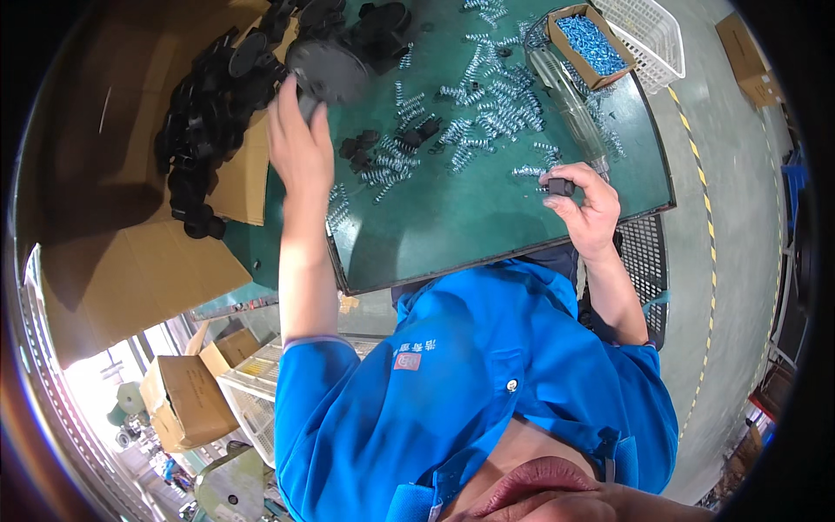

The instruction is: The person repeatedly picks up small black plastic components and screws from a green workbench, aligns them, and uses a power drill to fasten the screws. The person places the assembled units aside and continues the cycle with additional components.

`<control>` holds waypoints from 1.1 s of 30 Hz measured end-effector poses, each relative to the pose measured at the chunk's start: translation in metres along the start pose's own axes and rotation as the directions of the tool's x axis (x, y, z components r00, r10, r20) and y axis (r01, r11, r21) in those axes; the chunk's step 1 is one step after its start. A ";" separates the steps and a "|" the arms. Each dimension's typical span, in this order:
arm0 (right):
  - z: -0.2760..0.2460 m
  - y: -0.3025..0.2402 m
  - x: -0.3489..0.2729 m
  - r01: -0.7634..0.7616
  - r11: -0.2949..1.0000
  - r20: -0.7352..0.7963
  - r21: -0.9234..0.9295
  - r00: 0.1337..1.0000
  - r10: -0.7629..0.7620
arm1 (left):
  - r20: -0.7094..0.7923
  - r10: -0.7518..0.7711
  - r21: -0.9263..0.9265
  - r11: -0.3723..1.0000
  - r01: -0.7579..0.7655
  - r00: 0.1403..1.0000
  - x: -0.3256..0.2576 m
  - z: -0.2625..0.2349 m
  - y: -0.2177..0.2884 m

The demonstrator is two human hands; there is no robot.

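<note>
My left hand (300, 152) is at the far left of the green table, its thumb and fingers closed around the stem of a black disc-shaped part (329, 71). Motion blurs the disc. Over the right side of the table, my right hand (593, 209) pinches a small black block (561, 187) between thumb and fingers. A coil spring (527, 171) lies just beside those fingertips; whether it touches the block I cannot tell. Many loose metal springs (504, 97) spread across the middle of the table, with several small black blocks (361, 148) among those nearer my left hand.
A cardboard box of blue screws (593, 48) stands at the back right, next to a white plastic basket (652, 39). Before it lies a long translucent tool (564, 97). Black parts (204, 130) heap over a large open carton (113, 174) at left. The table's edge (435, 271) faces me.
</note>
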State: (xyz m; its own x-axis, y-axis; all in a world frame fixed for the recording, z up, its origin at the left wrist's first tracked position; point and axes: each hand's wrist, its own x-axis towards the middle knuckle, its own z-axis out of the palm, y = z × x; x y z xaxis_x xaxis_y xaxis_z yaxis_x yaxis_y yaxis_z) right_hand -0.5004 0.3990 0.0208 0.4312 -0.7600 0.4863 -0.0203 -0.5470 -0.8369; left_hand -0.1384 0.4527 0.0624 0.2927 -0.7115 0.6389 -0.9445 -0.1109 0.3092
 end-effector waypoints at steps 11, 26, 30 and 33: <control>0.021 0.000 -0.001 -0.090 0.994 0.071 0.061 0.994 0.086 | 0.321 0.621 -0.300 0.783 -0.545 0.715 -0.146 -0.059 0.039; 0.025 -0.009 -0.010 -0.094 0.991 0.029 -0.099 0.995 0.098 | 0.656 0.531 -0.507 0.837 -0.208 0.536 -0.101 -0.011 0.092; 0.021 -0.012 -0.012 -0.081 0.991 0.025 -0.107 0.996 0.085 | 0.609 0.507 -0.469 0.850 -0.239 0.610 -0.091 -0.007 0.079; 0.015 -0.020 -0.007 -0.033 0.985 0.013 -0.170 0.999 0.035 | 0.388 0.401 -0.653 0.755 -0.060 0.830 -0.061 -0.017 0.092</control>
State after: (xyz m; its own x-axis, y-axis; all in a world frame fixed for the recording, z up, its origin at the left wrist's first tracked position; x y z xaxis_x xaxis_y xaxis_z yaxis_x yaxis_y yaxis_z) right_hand -0.4891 0.4204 0.0303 0.4416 -0.7743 0.4532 -0.1874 -0.5735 -0.7975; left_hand -0.2405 0.4974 0.0641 -0.1937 -0.9041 0.3810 -0.6335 0.4118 0.6551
